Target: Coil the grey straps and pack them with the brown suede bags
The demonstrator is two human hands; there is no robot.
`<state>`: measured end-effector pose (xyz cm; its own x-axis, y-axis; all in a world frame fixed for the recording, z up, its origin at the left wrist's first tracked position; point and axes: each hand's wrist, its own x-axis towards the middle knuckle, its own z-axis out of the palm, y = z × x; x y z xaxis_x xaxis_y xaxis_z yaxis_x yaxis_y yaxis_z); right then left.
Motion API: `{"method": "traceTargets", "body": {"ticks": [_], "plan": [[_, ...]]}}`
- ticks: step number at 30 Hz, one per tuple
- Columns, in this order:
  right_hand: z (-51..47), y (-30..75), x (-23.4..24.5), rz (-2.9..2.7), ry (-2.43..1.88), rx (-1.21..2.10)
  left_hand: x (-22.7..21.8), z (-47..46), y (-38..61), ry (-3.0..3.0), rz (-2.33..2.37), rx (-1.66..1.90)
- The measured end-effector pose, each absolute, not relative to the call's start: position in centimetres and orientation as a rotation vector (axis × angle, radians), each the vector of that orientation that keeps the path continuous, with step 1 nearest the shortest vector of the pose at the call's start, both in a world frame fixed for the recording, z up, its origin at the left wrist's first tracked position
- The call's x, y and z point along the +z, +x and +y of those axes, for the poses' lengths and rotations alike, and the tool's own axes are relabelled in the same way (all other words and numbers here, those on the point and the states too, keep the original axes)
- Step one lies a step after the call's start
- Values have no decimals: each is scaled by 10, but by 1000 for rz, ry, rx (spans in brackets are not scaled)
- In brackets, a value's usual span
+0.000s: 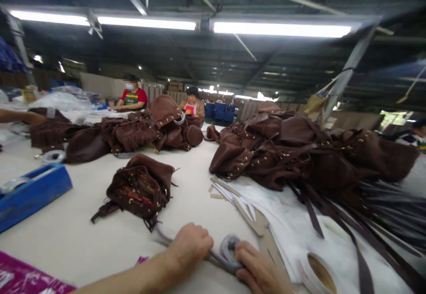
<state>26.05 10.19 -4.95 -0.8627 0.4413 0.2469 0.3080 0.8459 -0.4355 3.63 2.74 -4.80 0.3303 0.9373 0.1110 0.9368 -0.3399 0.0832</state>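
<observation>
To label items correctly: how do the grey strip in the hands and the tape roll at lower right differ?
The grey strip is held by the left hand and right hand; the tape roll is untouched. The grey strip trails past the left hand; no loose end shows on the tape roll. The grey strip is grey, the tape roll whitish with a brown core. Both form rings.

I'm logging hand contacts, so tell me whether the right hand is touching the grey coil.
Touching. The head view shows the right hand gripping the right side of the grey coil, with no gap between them.
</observation>
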Motion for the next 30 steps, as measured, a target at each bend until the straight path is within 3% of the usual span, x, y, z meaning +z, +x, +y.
{"method": "traceTargets", "body": {"ticks": [5,14,22,30], "plan": [[101,257,-24,-2808,-538,749,-51,29,27,2784,1749,247],[122,257,-11,-2949,-419,764,-19,61,30,3130,1126,184],[106,245,-52,-2826,-737,591,-49,35,76,2862,1634,245],[107,239,-33,-2884,-560,621,-36,29,14,2964,1447,347]]}}
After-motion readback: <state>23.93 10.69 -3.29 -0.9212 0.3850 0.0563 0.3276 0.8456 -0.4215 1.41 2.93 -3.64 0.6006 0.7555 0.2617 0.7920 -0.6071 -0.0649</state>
